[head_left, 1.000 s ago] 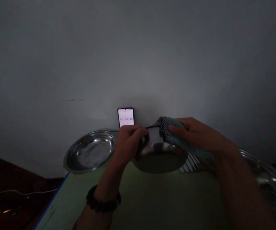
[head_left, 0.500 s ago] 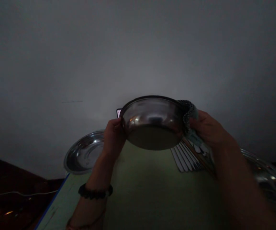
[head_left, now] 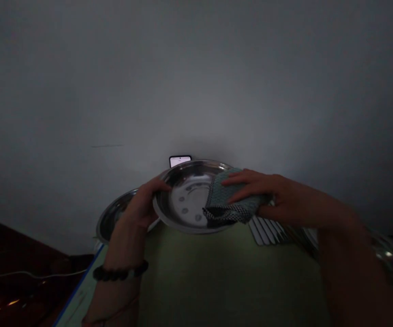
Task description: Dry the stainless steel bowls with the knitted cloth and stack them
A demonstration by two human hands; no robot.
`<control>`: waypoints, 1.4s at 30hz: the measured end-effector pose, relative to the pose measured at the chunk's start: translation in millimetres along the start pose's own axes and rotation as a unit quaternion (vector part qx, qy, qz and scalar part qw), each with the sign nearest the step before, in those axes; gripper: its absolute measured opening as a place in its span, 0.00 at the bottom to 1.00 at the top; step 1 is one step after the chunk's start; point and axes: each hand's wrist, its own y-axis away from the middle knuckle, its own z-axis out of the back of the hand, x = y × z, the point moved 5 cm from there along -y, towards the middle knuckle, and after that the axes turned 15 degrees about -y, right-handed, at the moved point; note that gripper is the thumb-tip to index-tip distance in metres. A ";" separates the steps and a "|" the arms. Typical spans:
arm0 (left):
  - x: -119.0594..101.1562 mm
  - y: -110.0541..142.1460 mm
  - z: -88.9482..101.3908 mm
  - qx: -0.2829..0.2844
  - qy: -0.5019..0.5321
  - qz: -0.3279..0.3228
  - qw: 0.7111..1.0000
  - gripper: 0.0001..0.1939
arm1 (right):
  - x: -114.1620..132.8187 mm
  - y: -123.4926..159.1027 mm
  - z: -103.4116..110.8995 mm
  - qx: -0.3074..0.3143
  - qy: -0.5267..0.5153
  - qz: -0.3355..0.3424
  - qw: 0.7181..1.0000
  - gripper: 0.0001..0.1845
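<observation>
A shiny metal bowl (head_left: 179, 218) is held above the table, its inside facing me, with several dark round marks on its bottom. My left hand (head_left: 145, 200) grips its left rim, thumb over the edge. My right hand (head_left: 254, 190) presses a folded green cloth (head_left: 228, 193) with a dark checked border over the bowl's right side. The fingers of that hand lie bent across the cloth, and its thumb is below.
Behind the bowl a lit phone (head_left: 180, 161) leans on the wall. Another metal bowl (head_left: 109, 220) stands at left, partly behind my left arm. A slotted spatula (head_left: 266, 231) lies at right on the pale green table (head_left: 230, 277). Further right is another metal vessel (head_left: 392, 259).
The bowl has tipped from showing its underside to showing its inside, and moved slightly lower and left. My right hand has brought the cloth from the outer right edge onto the inside.
</observation>
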 end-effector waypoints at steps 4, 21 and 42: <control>2.1 -1.3 -5.6 -0.020 -0.042 0.036 0.998 0.17 | -12.3 4.0 7.5 -0.014 -0.035 0.001 0.999 0.16; -17.2 18.6 -58.5 -0.007 -0.189 -0.274 0.943 0.31 | -76.4 -5.4 16.2 -0.358 0.056 -0.214 0.907 0.16; -35.2 30.6 -43.7 -0.208 -0.273 -0.439 0.831 0.27 | -97.9 -27.5 -39.2 -0.416 -0.407 -0.230 0.780 0.14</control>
